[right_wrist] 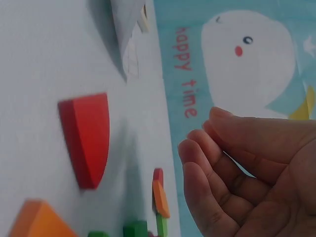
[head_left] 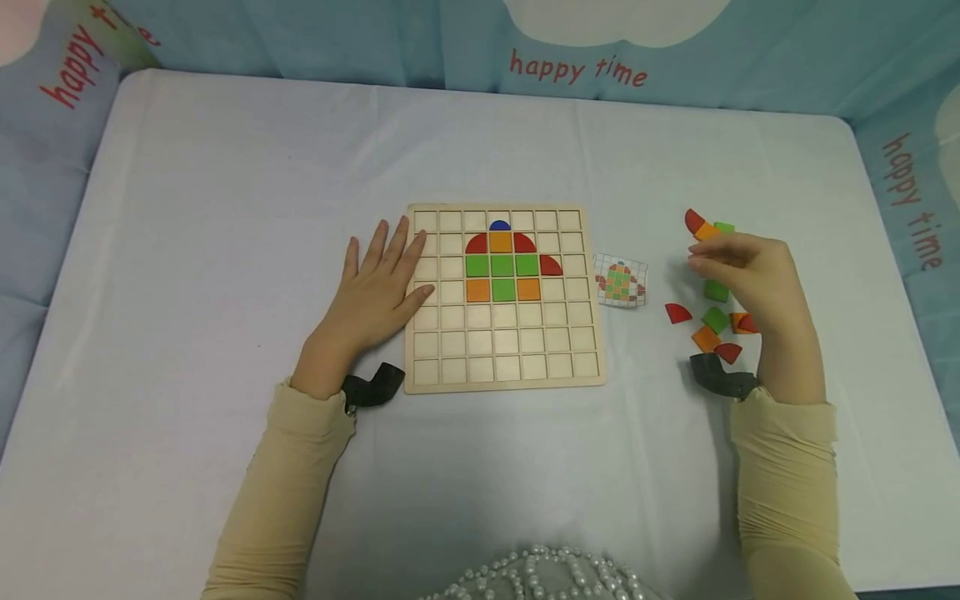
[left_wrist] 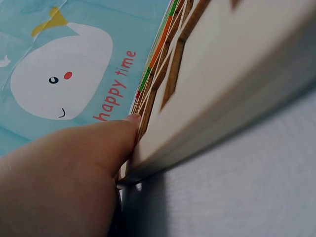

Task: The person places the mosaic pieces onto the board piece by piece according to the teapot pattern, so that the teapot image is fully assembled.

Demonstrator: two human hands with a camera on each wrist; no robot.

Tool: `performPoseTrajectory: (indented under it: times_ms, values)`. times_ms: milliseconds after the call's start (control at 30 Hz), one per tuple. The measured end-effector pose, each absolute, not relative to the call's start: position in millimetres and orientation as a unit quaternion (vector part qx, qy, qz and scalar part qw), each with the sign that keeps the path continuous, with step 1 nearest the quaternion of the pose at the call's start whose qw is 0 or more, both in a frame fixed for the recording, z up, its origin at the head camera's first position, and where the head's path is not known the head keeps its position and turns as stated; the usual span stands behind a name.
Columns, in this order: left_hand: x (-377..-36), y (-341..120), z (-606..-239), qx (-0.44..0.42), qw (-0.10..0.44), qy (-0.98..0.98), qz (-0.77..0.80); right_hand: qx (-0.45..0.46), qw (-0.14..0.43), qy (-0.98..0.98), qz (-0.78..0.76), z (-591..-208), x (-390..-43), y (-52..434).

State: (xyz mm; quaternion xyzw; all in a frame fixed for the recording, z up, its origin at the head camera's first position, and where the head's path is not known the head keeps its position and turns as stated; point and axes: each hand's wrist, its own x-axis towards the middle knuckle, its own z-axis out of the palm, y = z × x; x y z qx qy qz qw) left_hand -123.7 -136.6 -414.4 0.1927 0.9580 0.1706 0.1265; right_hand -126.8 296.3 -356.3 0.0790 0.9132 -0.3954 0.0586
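Observation:
My left hand [head_left: 375,287] lies with fingers spread over the left edge of a wooden grid board [head_left: 506,343]. Its thumb touches the board's rim [left_wrist: 163,160] in the left wrist view. Flat pieces fill part of the grid: a blue half-circle [head_left: 500,226], red quarter-circles [head_left: 551,265], green squares [head_left: 501,266] and orange squares [head_left: 477,291]. Above loose pieces on the right hovers my right hand [head_left: 753,271], its fingers loosely bent and thumb near the index finger. Nothing shows between them in the right wrist view. A red quarter-circle piece [right_wrist: 89,140] lies nearby.
A small printed picture card [head_left: 621,282] lies beside the board's right edge. Loose green [head_left: 716,320], orange [head_left: 706,338] and red pieces [head_left: 728,353] are scattered under and around the right hand, some hidden by it. A blue printed curtain [head_left: 337,42] borders the white table [head_left: 225,167].

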Motion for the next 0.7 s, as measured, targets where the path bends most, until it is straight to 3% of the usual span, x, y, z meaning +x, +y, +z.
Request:
performPoseTrajectory:
  times_ms: [700]
  values:
    - [-123.5, -136.6, -414.1, 0.192, 0.128, 0.958, 0.169, 0.167, 0.028, 0.892, -0.419, -370.1, -123.8, 344.7]
